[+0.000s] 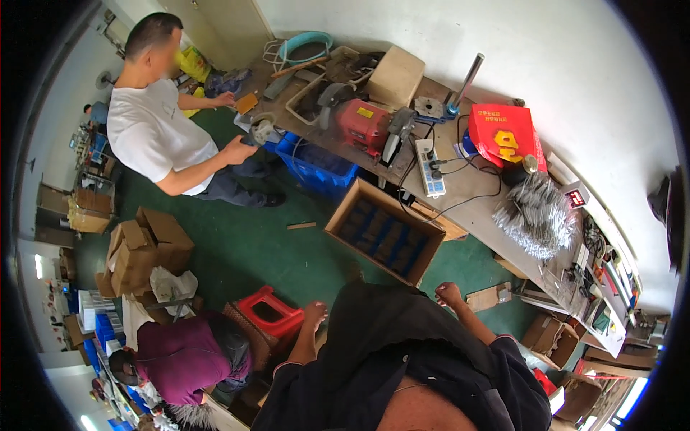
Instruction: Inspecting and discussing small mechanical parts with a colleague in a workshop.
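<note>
Cardboard box (397,209), open-topped, on the green floor (302,248) ahead of the wearer, beyond both hands and between them from side to side; a gap shows between it and each hand
Left hand (315,314): nearer the body, left of the box, fingers loosely curled, no object seen in it; how far closed, cannot tell
Right hand (448,294): near the box's closest corner, fingers likewise curled, no object seen; how far closed, cannot tell
Box contents: blue strips (399,248) in rows among darker pieces, kind unclear
Blue crate (343,176): beyond the box, beside the counter (471,183); contents too dark to tell
On the counter: pale blue basin (330,39); red bench grinder (359,126); beige box (397,75); white power strip (431,169) with black plugs and cables; red package (503,133); bundle of thin silvery rods (535,215)
Far left: co-worker in a white shirt (147,126), standing, a greyish object (262,131) in one hand
Lower left: red stool (287,316); second person in a purple top (176,352), bent forward; brown cartons (147,248) beyond, flaps raised
</note>
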Motion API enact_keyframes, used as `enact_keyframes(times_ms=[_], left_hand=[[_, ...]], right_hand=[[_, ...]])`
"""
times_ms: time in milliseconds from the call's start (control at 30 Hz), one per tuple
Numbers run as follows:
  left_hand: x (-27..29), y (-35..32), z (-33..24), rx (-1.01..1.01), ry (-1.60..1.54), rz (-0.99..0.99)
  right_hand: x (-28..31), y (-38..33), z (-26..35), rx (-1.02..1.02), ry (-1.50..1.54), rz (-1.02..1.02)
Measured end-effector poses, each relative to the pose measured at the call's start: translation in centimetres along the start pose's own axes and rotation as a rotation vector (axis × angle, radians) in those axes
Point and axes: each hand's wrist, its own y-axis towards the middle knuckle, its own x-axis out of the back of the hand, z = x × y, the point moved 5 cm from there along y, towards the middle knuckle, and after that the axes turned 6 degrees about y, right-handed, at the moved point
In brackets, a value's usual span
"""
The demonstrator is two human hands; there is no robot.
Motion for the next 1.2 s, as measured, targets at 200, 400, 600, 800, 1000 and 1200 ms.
enact_keyframes(times_ms=[200,400,600,800,1000,1200], left_hand=[[-1.5,0.4,0.2,-0.009,0.012,0.069],[-3.4,0.1,0.1,0.015,0.119,0.026],[-3.9,-1.0,-0.2,-0.06,0.247,0.022],[-2.8,-2.3,0.4,-0.023,0.122,-0.055],[-1.7,-3.1,1.4,0.004,0.106,-0.05],[-1.1,-2.7,1.5,0.002,0.132,-0.086]], right_hand=[[1.4,-0.2,-2.8,-0.049,0.022,-0.007],[3.0,-0.6,-4.4,-0.037,-0.049,-0.051],[3.9,0.1,-5.7,-0.056,0.012,-0.061],[2.7,0.9,-5.3,-0.083,0.05,-0.012],[1.3,0.4,-3.7,-0.071,0.085,0.007],[0.8,0.1,-3.6,-0.079,0.07,0.003]])
